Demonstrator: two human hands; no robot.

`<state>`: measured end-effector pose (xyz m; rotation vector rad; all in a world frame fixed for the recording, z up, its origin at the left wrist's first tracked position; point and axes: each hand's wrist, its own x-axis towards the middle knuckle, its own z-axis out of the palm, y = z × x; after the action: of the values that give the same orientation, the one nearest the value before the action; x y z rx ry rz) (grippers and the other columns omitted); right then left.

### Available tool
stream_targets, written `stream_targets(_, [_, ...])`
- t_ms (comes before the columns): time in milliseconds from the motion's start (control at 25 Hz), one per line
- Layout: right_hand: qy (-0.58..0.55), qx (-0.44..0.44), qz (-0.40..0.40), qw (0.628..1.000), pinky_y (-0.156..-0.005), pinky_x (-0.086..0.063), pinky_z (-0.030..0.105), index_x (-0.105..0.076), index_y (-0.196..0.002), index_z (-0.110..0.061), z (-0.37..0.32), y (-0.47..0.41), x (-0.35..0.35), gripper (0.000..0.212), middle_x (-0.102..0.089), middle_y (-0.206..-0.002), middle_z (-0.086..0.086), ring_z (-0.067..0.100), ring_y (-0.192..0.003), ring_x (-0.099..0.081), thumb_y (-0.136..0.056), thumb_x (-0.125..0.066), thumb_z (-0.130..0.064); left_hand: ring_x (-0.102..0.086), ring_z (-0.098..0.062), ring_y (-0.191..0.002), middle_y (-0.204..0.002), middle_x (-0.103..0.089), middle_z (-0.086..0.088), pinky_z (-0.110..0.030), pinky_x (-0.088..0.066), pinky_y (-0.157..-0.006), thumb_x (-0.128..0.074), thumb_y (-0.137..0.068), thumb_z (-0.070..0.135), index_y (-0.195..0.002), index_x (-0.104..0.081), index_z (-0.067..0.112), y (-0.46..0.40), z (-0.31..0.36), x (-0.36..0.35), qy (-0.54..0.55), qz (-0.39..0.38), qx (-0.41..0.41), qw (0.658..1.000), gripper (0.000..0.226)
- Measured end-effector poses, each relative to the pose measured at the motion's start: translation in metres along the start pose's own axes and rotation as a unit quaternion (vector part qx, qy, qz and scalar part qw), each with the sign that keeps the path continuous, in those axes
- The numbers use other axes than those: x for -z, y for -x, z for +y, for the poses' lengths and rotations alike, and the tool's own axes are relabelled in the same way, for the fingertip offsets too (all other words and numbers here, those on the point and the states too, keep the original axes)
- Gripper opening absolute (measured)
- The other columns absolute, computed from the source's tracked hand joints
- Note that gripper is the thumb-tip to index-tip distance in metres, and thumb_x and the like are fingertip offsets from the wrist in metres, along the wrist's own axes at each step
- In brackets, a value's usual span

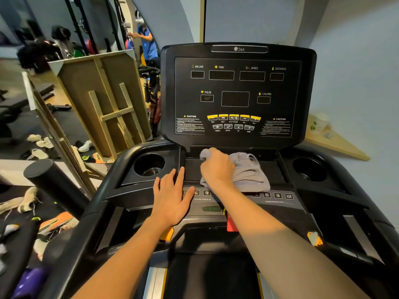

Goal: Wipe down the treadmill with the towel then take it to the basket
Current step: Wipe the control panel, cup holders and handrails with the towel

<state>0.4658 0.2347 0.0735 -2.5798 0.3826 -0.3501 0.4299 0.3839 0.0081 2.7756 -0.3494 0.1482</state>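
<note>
1. The step in hand looks to be the wiping itself: the right hand point(217, 167) has its fingers curled round a bunched grey towel point(248, 171) and presses it onto the flat tray in the middle of the treadmill point(237, 93) console, just below the dark display panel.
2. The left hand point(172, 197) lies flat with its fingers straight and spread, resting on the console edge beside the left cup holder point(149, 165); it holds nothing and seems to steady the person.
3. The towel sits between the two cup holders, its loose end trailing toward the row of number buttons point(278, 195) below.
4. Much of the treadmill appears not yet wiped, judging from where the towel lies: the display panel, the right cup holder point(309, 169) and the side rails.
5. The next move likely calls for sweeping the towel across the tray and up over the panel, keeping the grip firm so the cloth stays bunched.
6. No basket is in view, so carrying the towel away comes later.
</note>
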Motion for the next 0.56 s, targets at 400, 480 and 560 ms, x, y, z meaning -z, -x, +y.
stream_targets(400, [-0.012, 0.239, -0.154, 0.959, -0.085, -0.051, 0.045, -0.065, -0.105, -0.027, -0.01, 0.012, -0.013, 0.033, -0.068, -0.107, -0.001, 0.028, -0.101, -0.061, -0.084, -0.053, -0.005, -0.045, -0.021, -0.132, -0.138, -0.052, 0.004, -0.05, -0.017, -0.12, -0.02, -0.095, 0.064, -0.143, -0.039, 0.024, 0.001, -0.001, 0.002, 0.045, 0.049, -0.019, 0.998, 0.066])
stream_targets(480, [0.027, 0.266, -0.186, 0.945, -0.097, -0.045, 0.051, -0.06, -0.121, -0.038, 0.0, 0.01, 0.0, 0.039, -0.061, -0.13, -0.003, 0.027, -0.117, -0.056, -0.089, -0.052, -0.016, -0.046, -0.019, -0.129, -0.136, -0.053, 0.005, -0.051, -0.021, -0.119, -0.024, -0.095, 0.064, -0.142, -0.041, 0.025, 0.003, -0.001, 0.004, 0.052, 0.053, -0.019, 0.997, 0.063])
stream_targets(560, [0.112, 0.25, -0.215, 0.937, -0.106, -0.036, 0.053, -0.042, -0.144, -0.044, 0.015, 0.007, 0.013, 0.053, -0.037, -0.156, -0.002, 0.027, -0.135, -0.043, -0.094, -0.051, -0.027, -0.046, -0.02, -0.13, -0.138, -0.053, 0.004, -0.053, -0.025, -0.117, -0.025, -0.094, 0.064, -0.143, -0.04, 0.026, 0.002, -0.001, 0.005, 0.06, 0.046, -0.019, 0.997, 0.064])
